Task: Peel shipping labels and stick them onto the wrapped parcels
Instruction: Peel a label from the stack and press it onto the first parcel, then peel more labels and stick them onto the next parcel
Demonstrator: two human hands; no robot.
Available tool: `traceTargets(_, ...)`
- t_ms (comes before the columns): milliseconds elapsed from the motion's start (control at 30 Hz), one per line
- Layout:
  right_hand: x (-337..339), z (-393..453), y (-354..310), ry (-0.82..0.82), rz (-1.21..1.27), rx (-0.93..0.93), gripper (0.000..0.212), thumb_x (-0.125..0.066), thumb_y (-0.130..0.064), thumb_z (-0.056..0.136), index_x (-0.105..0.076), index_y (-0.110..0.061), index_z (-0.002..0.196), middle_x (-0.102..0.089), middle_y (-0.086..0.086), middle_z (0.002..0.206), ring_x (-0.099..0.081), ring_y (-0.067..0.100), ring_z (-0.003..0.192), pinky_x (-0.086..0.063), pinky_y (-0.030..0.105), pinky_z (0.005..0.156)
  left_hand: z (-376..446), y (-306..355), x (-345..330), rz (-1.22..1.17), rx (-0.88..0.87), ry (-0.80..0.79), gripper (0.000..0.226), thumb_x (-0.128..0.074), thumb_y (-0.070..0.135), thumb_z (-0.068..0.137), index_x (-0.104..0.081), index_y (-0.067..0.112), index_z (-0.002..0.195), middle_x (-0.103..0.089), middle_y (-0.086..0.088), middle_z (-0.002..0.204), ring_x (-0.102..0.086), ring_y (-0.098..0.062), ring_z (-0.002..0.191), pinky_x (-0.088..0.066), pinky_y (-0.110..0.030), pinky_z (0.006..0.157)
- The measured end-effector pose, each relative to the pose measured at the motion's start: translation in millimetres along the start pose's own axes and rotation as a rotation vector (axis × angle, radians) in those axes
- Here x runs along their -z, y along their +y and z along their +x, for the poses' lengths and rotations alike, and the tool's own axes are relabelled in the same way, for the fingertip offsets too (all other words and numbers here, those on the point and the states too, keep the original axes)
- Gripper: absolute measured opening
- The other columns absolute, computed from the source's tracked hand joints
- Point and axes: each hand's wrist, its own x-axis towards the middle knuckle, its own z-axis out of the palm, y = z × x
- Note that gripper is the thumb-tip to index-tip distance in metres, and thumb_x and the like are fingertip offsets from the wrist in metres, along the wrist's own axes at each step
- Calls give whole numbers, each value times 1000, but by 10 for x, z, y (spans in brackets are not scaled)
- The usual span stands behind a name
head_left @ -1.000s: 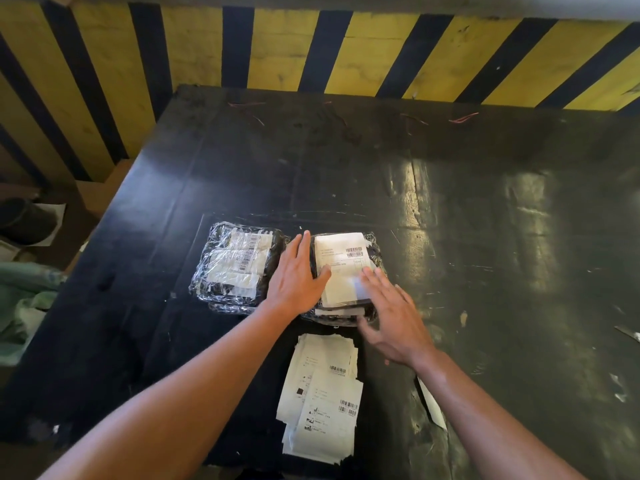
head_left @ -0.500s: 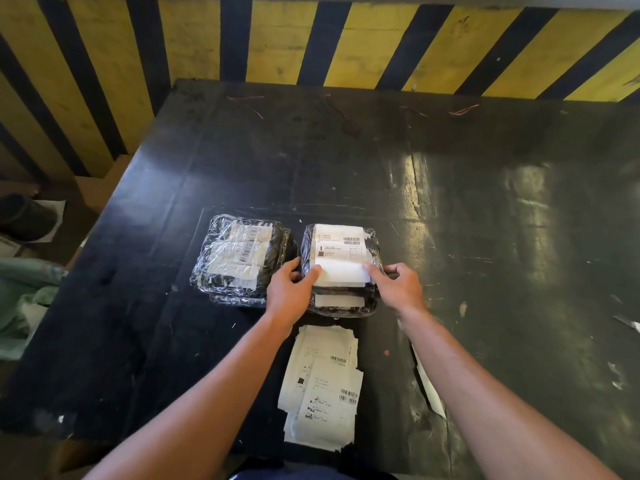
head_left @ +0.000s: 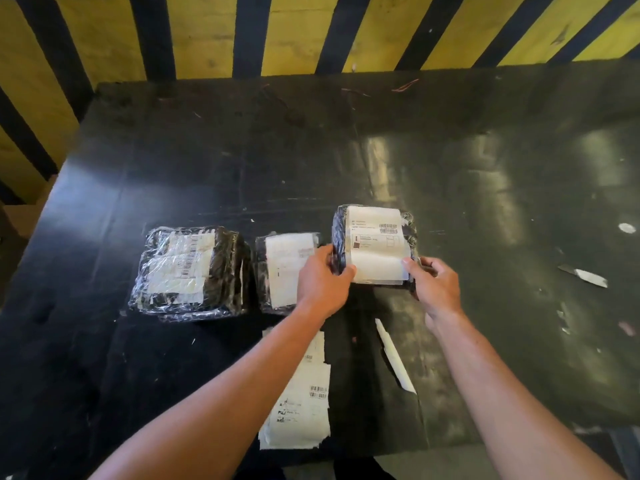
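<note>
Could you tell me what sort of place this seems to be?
Probably a warehouse packing station: yellow-and-black hazard striping behind a worn black table, plastic-wrapped parcels and a stack of shipping labels.

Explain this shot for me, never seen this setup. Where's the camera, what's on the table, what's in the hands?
There is no machine here: a person works with two bare hands. The single picture comes from a wide-angle camera worn on the head, looking forward and down.

Both hands hold one plastic-wrapped parcel by its near corners, the left hand on one side, the right hand on the other. A white shipping label is already stuck on top of it.

On the black table lie two more wrapped parcels, one at far left and one in the middle, both with labels. Near the person sits a stack of loose labels and a white paper strip, probably peeled backing.
</note>
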Motion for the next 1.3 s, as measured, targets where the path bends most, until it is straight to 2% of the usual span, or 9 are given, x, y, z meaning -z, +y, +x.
traceTargets(133,435,305,242,90,-8,-66,23,-75,-27,94,-69,-18,115,-71,5,115,-66,24,106,-51,33,87,149,14,-592,69,36,-103,62,-75,28,96,-47,25,152,-62,0,148,-60,-22,134,-51,-48,111)
traceTargets(300,703,646,541,164,-47,-145,22,-77,-25,91,-70,-22,111,-74,4,114,-68,24,104,-55,35,90,360,-55,-1164,76,127,-221,66,-74,21,97,-44,22,156,-59,-3,151,-57,-22,138,-48,-45,115)
traceTargets(500,833,938,630,138,-182,-138,30,-73,-25,92,-72,-18,122,-73,1,115,-66,23,104,-47,27,84,544,-188,-1539,28,250,-317,77,-73,25,97,-32,22,163,-46,-4,162,-46,-26,148,-39,-50,122)
traceTargets(667,926,1014,741,43,-378,-89,56,-71,-28,96,-57,-21,150,-58,1,152,-53,24,141,-38,29,116,581,-272,-1561,121,217,-341,78,-71,30,99,-28,28,164,-40,-4,166,-43,-27,150,-37,-49,121)
traceTargets(733,956,961,770,30,-487,-33,64,-69,-34,96,-48,-21,156,-51,9,155,-44,31,146,-34,41,123,505,-283,-1464,148,182,-303,75,-71,30,99,-32,27,163,-43,-5,162,-48,-26,146,-42,-44,118)
traceTargets(900,846,479,801,191,-593,299,45,-68,-25,92,-62,-17,136,-61,12,127,-51,34,124,-48,48,103,50,-451,-933,163,-7,-283,34,-69,28,101,-66,29,135,-69,5,127,-67,-3,104,-57,-24,83)
traceTargets(1000,668,111,861,164,-570,489,33,-72,-20,90,-67,-16,123,-66,4,118,-55,26,115,-49,39,97,-309,-663,-528,107,-84,-158,21,-69,19,100,-74,25,119,-73,9,108,-69,4,94,-57,-13,78)
traceTargets(1100,372,-331,985,7,-517,501,23,-72,-21,90,-69,-21,113,-68,-8,101,-61,18,102,-49,34,90,-659,-955,-29,90,-58,7,17,-67,17,100,-74,28,112,-72,14,105,-65,10,93,-51,-6,73)
traceTargets(1300,-235,-1077,1304,-298,-483,246,12,-76,-29,93,-73,-22,102,-73,-11,86,-67,-1,78,-52,19,72,-1036,-1758,702,107,181,332,28,-71,25,96,-67,26,124,-69,4,109,-67,-10,99,-56,-30,86)
